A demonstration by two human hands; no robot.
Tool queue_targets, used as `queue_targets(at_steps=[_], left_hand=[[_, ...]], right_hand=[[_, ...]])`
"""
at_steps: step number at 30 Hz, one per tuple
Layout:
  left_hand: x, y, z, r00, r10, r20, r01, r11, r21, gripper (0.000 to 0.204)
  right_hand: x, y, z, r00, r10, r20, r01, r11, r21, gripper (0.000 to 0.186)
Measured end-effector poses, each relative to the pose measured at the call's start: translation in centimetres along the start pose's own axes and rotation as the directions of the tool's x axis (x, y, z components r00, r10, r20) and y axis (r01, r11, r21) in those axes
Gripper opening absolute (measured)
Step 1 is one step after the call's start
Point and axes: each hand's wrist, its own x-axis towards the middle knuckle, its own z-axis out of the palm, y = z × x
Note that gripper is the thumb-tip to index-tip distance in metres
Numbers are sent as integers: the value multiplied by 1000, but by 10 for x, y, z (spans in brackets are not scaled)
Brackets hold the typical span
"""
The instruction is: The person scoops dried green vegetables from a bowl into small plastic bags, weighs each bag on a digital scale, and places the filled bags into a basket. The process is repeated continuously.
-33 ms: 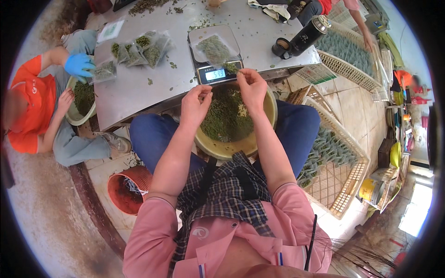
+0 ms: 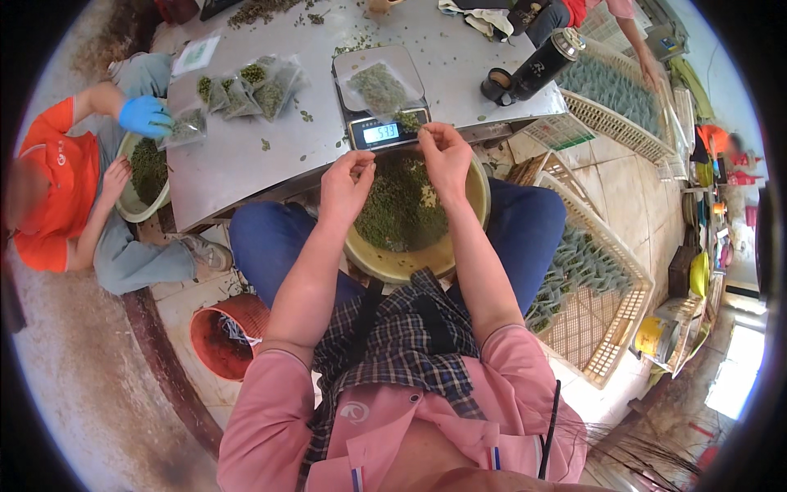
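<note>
A digital scale (image 2: 382, 131) with a lit display sits at the table's near edge. On its pan lies a clear plastic bag (image 2: 379, 88) of small green buds, its mouth toward me. My right hand (image 2: 447, 160) is by the scale's right corner, thumb and fingers pinched together beside the bag's open end; what they hold is too small to make out. My left hand (image 2: 346, 184) hovers left of it, just below the scale, fingers curled and thumb close to them; its contents are hidden. Under both hands, between my knees, stands a yellowish basin (image 2: 361, 252) of loose green buds (image 2: 402, 209).
Filled bags (image 2: 269, 88) lie on the metal table (image 2: 221, 172), near a black thermos (image 2: 548, 64). Left, a co-worker's blue-gloved hand (image 2: 145, 116) holds a bag by another basin (image 2: 131, 209). Crates (image 2: 611, 328) of bags stand right; a red bucket (image 2: 215, 340) is left.
The co-worker's gloved hand has shifted slightly down onto the bag, and the scale's reading has changed. My hands look still.
</note>
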Motion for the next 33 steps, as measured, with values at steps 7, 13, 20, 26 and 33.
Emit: queue_targets(at_steps=[7, 13, 20, 26, 33], left_hand=[[31, 24, 16, 852, 514, -96, -461, 825, 328, 30], [64, 23, 31, 792, 611, 14, -522, 664, 535, 29], [78, 17, 34, 818, 575, 11, -450, 629, 634, 18], [79, 14, 42, 841, 538, -56, -376, 656, 654, 19], [70, 21, 38, 862, 507, -19, -416, 727, 547, 27]], right_hand=[[3, -13, 12, 992, 88, 91, -109, 957, 268, 12], [15, -5, 18, 985, -58, 165, 31, 986, 162, 6], [9, 7, 6, 992, 12, 125, -33, 984, 172, 5], [-24, 3, -30, 983, 102, 150, -134, 965, 224, 3], [-66, 19, -61, 877, 269, 399, -286, 958, -16, 4]])
